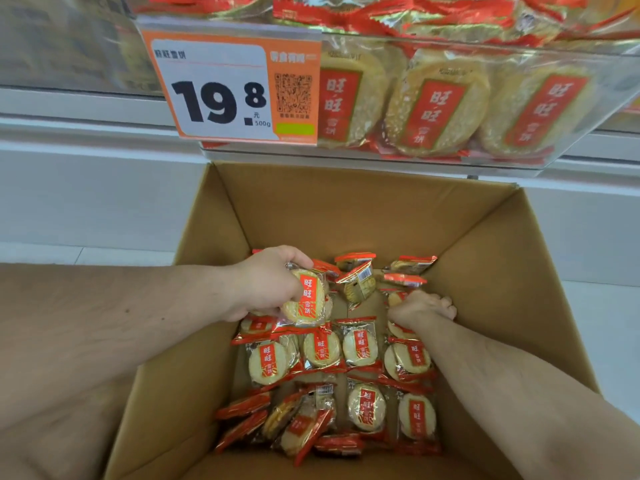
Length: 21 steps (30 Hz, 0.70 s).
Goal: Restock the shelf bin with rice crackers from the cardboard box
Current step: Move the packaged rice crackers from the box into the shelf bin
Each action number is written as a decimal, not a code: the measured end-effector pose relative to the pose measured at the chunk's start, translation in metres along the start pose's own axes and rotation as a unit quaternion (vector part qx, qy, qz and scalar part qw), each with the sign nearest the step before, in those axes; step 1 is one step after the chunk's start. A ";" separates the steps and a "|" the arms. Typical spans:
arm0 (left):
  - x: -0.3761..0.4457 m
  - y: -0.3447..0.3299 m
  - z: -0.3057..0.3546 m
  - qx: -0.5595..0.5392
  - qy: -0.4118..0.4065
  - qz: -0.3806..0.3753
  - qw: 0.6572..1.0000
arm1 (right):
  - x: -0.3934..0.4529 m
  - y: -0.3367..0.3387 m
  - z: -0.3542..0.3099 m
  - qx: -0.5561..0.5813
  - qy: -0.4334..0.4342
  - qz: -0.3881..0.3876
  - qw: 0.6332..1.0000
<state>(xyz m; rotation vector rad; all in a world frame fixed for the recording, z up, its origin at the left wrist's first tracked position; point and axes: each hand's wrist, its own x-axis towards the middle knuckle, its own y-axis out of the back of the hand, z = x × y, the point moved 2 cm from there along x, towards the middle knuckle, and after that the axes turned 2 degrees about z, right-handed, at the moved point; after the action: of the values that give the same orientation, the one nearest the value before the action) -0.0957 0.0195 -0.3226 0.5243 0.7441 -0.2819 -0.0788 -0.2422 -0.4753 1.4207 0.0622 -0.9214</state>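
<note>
An open cardboard box (363,209) stands below the shelf, its bottom covered with several red-and-clear rice cracker packets (360,346). My left hand (266,282) is inside the box at the left, shut on one rice cracker packet (306,301) held face up. My right hand (420,304) reaches down into the right side of the box, fingers curled among the packets; what it grips is hidden. Above, the clear shelf bin (588,116) holds several of the same packets standing behind its front wall.
An orange and white price tag (235,88) reading 19.8 hangs on the bin's front left. White shelf boards (86,109) run behind the box. A box flap (69,341) spreads out at lower left. White floor tiles (602,323) show at the right.
</note>
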 end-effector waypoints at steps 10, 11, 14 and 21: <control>-0.033 -0.006 0.023 -0.099 -0.040 0.015 0.994 | -0.125 0.080 0.029 0.203 0.092 -0.008 0.975; -0.037 -0.007 0.027 -0.118 -0.043 0.018 0.992 | -0.140 0.091 0.032 0.242 0.118 0.014 0.963; -0.055 -0.010 0.045 -0.198 -0.058 0.018 0.978 | -0.187 0.122 0.040 0.335 0.213 0.091 0.914; -0.101 -0.008 0.088 -0.206 -0.212 -0.001 0.955 | -0.252 0.172 0.046 0.312 0.331 0.237 0.858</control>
<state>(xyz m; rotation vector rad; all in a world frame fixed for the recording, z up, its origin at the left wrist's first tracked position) -0.1203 -0.0289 -0.1995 0.0589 0.3676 -0.2232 -0.1700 -0.1756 -0.1880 2.1846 -0.0825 0.0167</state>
